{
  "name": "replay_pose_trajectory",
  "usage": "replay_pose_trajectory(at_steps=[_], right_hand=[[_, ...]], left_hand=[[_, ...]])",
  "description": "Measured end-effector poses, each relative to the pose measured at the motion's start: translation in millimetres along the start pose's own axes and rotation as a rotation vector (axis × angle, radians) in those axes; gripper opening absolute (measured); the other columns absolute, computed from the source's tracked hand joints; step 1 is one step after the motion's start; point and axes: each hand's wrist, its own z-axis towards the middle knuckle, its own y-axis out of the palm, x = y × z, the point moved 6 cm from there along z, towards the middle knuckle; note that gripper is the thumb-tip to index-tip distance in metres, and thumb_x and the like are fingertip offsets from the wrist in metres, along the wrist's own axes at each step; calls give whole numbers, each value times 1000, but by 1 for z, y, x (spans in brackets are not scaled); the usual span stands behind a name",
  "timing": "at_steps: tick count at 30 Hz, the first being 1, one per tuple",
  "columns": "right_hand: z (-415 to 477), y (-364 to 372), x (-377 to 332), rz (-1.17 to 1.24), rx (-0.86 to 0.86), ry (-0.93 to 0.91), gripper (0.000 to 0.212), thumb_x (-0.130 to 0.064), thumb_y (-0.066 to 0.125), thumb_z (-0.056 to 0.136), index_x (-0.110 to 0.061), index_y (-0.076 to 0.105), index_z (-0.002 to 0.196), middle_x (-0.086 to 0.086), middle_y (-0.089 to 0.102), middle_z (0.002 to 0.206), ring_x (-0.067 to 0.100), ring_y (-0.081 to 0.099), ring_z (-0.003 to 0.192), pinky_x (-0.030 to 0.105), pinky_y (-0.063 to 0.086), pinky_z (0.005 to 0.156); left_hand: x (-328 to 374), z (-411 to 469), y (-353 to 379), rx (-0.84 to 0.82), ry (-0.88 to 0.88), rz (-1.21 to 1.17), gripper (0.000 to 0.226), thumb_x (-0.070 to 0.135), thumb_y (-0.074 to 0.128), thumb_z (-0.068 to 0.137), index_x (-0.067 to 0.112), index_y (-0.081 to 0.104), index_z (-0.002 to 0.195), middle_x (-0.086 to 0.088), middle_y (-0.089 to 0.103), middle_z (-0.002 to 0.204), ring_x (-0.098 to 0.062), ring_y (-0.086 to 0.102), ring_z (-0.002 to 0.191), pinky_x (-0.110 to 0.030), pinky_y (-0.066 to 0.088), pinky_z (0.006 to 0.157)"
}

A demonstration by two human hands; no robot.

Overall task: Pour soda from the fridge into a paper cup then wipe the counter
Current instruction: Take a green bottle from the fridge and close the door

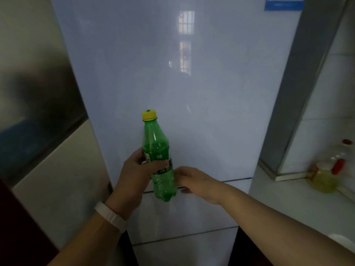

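A green soda bottle (159, 160) with a yellow cap stands upright in front of the closed white fridge (172, 73). My left hand (134, 175) grips the bottle around its labelled middle. My right hand (196, 181) is just right of the bottle's lower part, fingers reaching toward the seam at the bottom edge of the fridge's upper door; whether it touches the door or the bottle is unclear. The bottle is partly filled. No paper cup is clearly in view.
A white counter (288, 204) lies to the right, with a bottle of yellow oil (326, 173) near the tiled wall. A white rounded rim (342, 240) shows at the counter's near right. A steel-and-white panel (48, 150) stands to the left of the fridge.
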Motion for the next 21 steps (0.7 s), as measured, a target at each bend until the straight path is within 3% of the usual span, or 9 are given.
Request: replay_pose_trajectory(at_steps=[5,10,14,16,21], right_hand=[[-28,-15,40,376,57,125,32,-20,61,90,-20,62,122,7,69,117,16,64,107,35,53,95],[-69,-44,77,595,188,179,42,-18,67,75,-16,64,116,9,71,110,22,66,105,36,55,91],[-111,-76,106,704,290,166,20,-8,60,86,-14,68,103,7,74,102,26,66,106,41,53,96],[-132,-95,122,741,348,175,21,-6,57,88,-11,65,106,11,71,107,30,66,108,43,52,97],[-182,-134,160,760,442,177,19,-5,53,89,-14,63,102,9,71,102,27,67,100,40,54,92]], left_hand=[[-18,4,39,-77,-28,-9,43,7,80,58,18,74,100,-11,75,99,-36,68,99,-50,56,88],[-40,-1,106,-162,-34,34,40,2,81,64,14,73,101,-11,75,94,-35,70,91,-47,57,81],[-57,-12,170,-254,-64,67,46,12,81,58,15,71,103,-10,75,95,-38,70,93,-52,57,83],[-65,-18,200,-288,-72,77,48,14,82,57,16,71,104,-9,75,97,-36,70,94,-52,57,84],[-81,-41,271,-385,-48,114,45,5,81,71,17,67,112,-3,75,99,-22,72,90,-34,58,75]])
